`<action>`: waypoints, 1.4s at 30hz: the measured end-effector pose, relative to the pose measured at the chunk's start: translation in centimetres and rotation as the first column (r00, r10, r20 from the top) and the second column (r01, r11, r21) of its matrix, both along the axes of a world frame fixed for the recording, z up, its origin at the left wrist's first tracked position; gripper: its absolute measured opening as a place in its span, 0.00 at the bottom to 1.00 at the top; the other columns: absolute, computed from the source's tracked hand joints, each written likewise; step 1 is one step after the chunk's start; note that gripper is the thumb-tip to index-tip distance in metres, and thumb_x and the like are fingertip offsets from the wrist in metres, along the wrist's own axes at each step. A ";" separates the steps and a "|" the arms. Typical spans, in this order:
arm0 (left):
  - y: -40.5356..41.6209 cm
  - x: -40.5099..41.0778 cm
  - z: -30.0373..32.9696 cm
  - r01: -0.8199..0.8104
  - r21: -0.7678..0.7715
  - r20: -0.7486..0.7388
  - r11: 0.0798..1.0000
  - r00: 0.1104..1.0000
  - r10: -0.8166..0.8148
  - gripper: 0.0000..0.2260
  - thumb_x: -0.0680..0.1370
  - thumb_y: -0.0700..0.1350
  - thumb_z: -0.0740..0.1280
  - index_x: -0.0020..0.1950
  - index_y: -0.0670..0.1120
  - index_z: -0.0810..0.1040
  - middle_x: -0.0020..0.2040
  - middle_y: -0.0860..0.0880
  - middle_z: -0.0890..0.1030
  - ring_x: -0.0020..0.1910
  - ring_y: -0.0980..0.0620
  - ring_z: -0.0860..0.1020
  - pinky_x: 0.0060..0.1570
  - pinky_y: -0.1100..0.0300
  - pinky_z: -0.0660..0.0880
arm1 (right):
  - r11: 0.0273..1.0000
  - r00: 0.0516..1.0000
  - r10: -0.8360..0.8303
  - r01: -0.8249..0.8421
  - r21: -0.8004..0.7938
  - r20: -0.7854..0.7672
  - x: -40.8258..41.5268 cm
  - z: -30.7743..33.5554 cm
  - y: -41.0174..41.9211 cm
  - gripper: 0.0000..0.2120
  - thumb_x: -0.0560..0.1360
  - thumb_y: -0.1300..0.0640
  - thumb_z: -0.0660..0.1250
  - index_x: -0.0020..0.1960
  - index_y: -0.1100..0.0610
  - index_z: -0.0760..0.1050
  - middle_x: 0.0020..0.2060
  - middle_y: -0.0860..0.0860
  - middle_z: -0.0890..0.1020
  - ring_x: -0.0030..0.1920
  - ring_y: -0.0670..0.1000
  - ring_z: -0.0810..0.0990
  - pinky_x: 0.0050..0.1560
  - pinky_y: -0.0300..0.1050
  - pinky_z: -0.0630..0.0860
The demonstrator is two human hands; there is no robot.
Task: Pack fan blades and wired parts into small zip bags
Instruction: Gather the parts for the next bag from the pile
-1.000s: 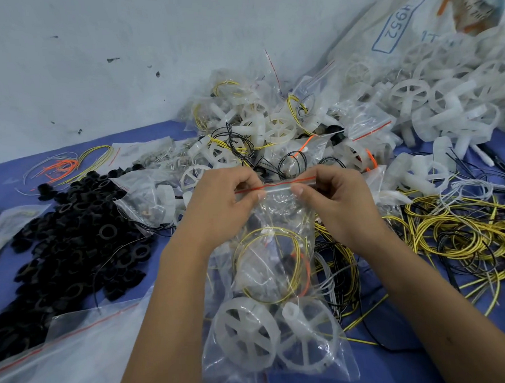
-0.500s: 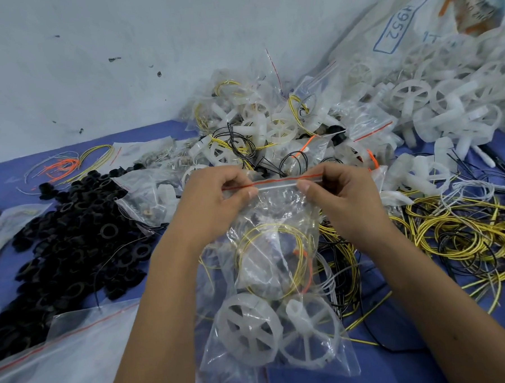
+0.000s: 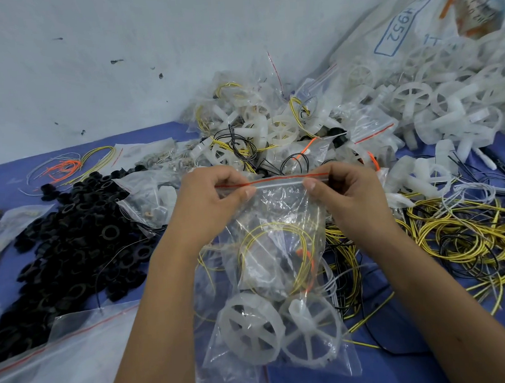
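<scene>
Stock on the blue table (image 3: pixel 429 354), noted from largest item down: a heap of loose white fan blades (image 3: pixel 451 104) at far right, spilling from a printed sack (image 3: pixel 412 22); a pile of black rings (image 3: pixel 72 239) at left; a mound of already filled bags (image 3: pixel 271 126) against the wall; tangled yellow and black wires (image 3: pixel 467 238) at right.

The zip bag (image 3: pixel 279 277) in hand hangs between both forearms, its bottom resting near the table edge. It holds two white fan wheels (image 3: pixel 279 327) side by side at the bottom and a yellow wire coil (image 3: pixel 278 254) above them (an orange lead shows beside the coil).

The red seal strip (image 3: pixel 277 179) runs left to right across the top, level, spanning from hand to hand. The left hand (image 3: pixel 214 202) pinches its left end between thumb and fingers; the right hand (image 3: pixel 348 192) pinches the right end likewise. Each hand is equally near its own end.

Whether the strip is already pressed shut along its middle cannot be settled from this angle; it appears flat. Judged step: closing the seal, fingers to run along the strip's long axis.
</scene>
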State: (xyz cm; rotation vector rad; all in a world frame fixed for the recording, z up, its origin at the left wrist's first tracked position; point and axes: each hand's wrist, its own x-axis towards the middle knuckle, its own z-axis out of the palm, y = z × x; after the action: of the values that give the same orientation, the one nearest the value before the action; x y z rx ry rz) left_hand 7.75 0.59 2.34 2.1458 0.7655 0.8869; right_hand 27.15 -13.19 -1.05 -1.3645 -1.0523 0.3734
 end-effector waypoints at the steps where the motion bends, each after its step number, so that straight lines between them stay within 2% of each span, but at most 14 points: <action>1: 0.1 -0.2 0.0 -0.005 -0.014 0.006 1.000 1.000 0.005 0.08 0.75 0.43 0.77 0.40 0.55 0.84 0.35 0.58 0.83 0.33 0.60 0.80 0.36 0.69 0.74 | 1.000 1.000 0.001 -0.001 0.001 -0.001 0.0 0.0 0.0 0.03 0.78 0.62 0.72 0.46 0.56 0.84 0.39 0.57 0.85 0.39 0.47 0.80 0.41 0.45 0.78; 5: 0.3 -0.4 -0.2 -0.015 -0.002 -0.016 1.000 1.000 0.015 0.06 0.76 0.43 0.77 0.41 0.52 0.84 0.36 0.55 0.85 0.38 0.51 0.83 0.43 0.56 0.81 | 1.000 0.999 0.007 -0.007 -0.017 0.041 -0.1 -0.1 0.2 0.02 0.78 0.61 0.72 0.46 0.57 0.84 0.38 0.59 0.84 0.37 0.48 0.79 0.39 0.44 0.77; 9: 0.7 -0.4 -0.4 -0.021 -0.071 0.032 0.997 0.999 0.023 0.03 0.76 0.44 0.77 0.44 0.50 0.85 0.39 0.53 0.86 0.39 0.50 0.84 0.41 0.60 0.80 | 1.000 1.000 -0.012 0.012 0.003 -0.006 0.1 0.0 0.0 0.04 0.78 0.61 0.72 0.46 0.54 0.84 0.38 0.55 0.85 0.38 0.46 0.81 0.41 0.42 0.79; 14: 1.5 -1.1 -0.7 -0.036 -0.125 0.042 0.992 0.998 0.041 0.07 0.76 0.40 0.76 0.42 0.51 0.84 0.43 0.48 0.87 0.39 0.47 0.84 0.44 0.50 0.82 | 1.000 1.000 0.000 0.000 -0.008 0.010 0.0 -0.1 0.1 0.02 0.78 0.62 0.72 0.47 0.57 0.84 0.37 0.54 0.84 0.38 0.46 0.80 0.41 0.42 0.78; 18: 1.4 -1.3 -0.6 -0.021 -0.158 0.098 0.987 0.994 0.037 0.06 0.75 0.41 0.77 0.42 0.52 0.85 0.38 0.49 0.86 0.37 0.50 0.85 0.41 0.57 0.82 | 1.000 0.999 -0.008 0.008 0.005 -0.031 0.1 0.0 0.0 0.04 0.78 0.61 0.72 0.46 0.54 0.84 0.37 0.55 0.85 0.38 0.47 0.81 0.41 0.43 0.79; 24: 1.8 -1.9 -0.9 -0.019 -0.229 0.166 0.973 0.984 0.058 0.08 0.74 0.39 0.77 0.40 0.51 0.87 0.38 0.47 0.87 0.39 0.46 0.85 0.45 0.53 0.83 | 1.000 0.999 -0.013 0.013 0.014 -0.041 0.2 -0.1 0.0 0.06 0.77 0.59 0.73 0.44 0.50 0.84 0.39 0.56 0.85 0.39 0.49 0.81 0.44 0.50 0.81; 28: 2.0 -2.0 -1.2 -0.001 -0.281 0.235 0.960 0.969 0.070 0.07 0.74 0.41 0.77 0.42 0.53 0.88 0.39 0.46 0.87 0.37 0.50 0.85 0.40 0.59 0.82 | 0.999 0.997 -0.020 0.023 0.038 -0.078 0.4 0.0 -0.1 0.06 0.77 0.60 0.73 0.44 0.50 0.85 0.37 0.54 0.85 0.38 0.47 0.82 0.41 0.43 0.80; 30: 2.2 -2.1 -1.3 -0.013 -0.292 0.260 0.956 0.961 0.092 0.07 0.74 0.41 0.77 0.41 0.53 0.88 0.38 0.46 0.87 0.36 0.51 0.84 0.39 0.57 0.81 | 0.998 0.994 -0.015 0.021 0.056 -0.106 0.4 0.0 0.0 0.05 0.77 0.59 0.73 0.45 0.52 0.85 0.36 0.52 0.84 0.37 0.46 0.80 0.39 0.40 0.79; 32: 2.1 -1.9 -1.2 -0.006 -0.258 0.307 0.966 0.948 0.088 0.09 0.75 0.39 0.76 0.40 0.54 0.87 0.37 0.47 0.87 0.35 0.53 0.84 0.39 0.60 0.81 | 0.999 0.992 0.042 -0.038 0.029 -0.117 0.3 0.2 -0.1 0.04 0.77 0.54 0.73 0.45 0.52 0.85 0.32 0.50 0.81 0.32 0.46 0.77 0.33 0.38 0.75; 34: 1.9 -1.6 -0.9 0.010 -0.259 0.385 0.966 0.918 0.094 0.11 0.75 0.38 0.75 0.39 0.54 0.87 0.37 0.48 0.86 0.35 0.55 0.83 0.38 0.64 0.80 | 0.973 0.966 0.212 -0.224 -0.064 -0.151 0.1 0.3 -0.3 0.10 0.74 0.44 0.74 0.50 0.50 0.85 0.31 0.49 0.80 0.28 0.47 0.74 0.27 0.38 0.70; 36: 1.5 -1.1 -0.7 0.032 -0.278 0.450 0.960 0.887 0.101 0.11 0.76 0.38 0.74 0.39 0.54 0.88 0.37 0.50 0.86 0.36 0.56 0.83 0.38 0.65 0.79 | 0.871 0.898 0.419 -0.439 -0.221 -0.133 -0.6 0.3 -0.5 0.19 0.70 0.39 0.76 0.57 0.47 0.83 0.35 0.50 0.82 0.27 0.49 0.72 0.25 0.39 0.68; 39: 0.5 0.5 -0.5 0.042 -0.292 0.478 0.956 0.872 0.108 0.11 0.77 0.38 0.74 0.39 0.53 0.87 0.37 0.53 0.86 0.36 0.60 0.82 0.38 0.68 0.78 | 0.759 0.814 0.579 -0.562 -0.330 -0.054 -2.2 0.2 -0.5 0.13 0.72 0.49 0.78 0.56 0.47 0.82 0.37 0.44 0.85 0.31 0.42 0.79 0.29 0.34 0.73; 41: -0.2 1.3 -0.2 0.034 -0.300 0.439 0.953 0.892 0.106 0.09 0.77 0.38 0.73 0.41 0.51 0.86 0.37 0.54 0.85 0.37 0.60 0.80 0.40 0.68 0.77 | 0.746 0.808 0.587 -0.560 -0.360 -0.042 -2.7 0.4 -0.2 0.04 0.75 0.56 0.77 0.46 0.54 0.82 0.35 0.49 0.85 0.32 0.41 0.79 0.33 0.34 0.75; 42: -0.5 1.4 0.0 0.018 -0.294 0.362 0.956 0.927 0.094 0.07 0.79 0.40 0.72 0.44 0.50 0.85 0.38 0.53 0.85 0.38 0.58 0.81 0.41 0.66 0.77 | 0.751 0.820 0.569 -0.548 -0.368 -0.060 -2.7 0.4 -0.3 0.07 0.76 0.57 0.76 0.41 0.58 0.81 0.31 0.53 0.82 0.28 0.43 0.77 0.29 0.35 0.72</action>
State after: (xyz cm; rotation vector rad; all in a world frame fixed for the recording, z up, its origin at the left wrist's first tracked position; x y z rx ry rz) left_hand 9.19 0.09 2.32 1.6428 0.6942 1.0886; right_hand 24.49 -13.48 -0.64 -1.3656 -1.4932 1.0337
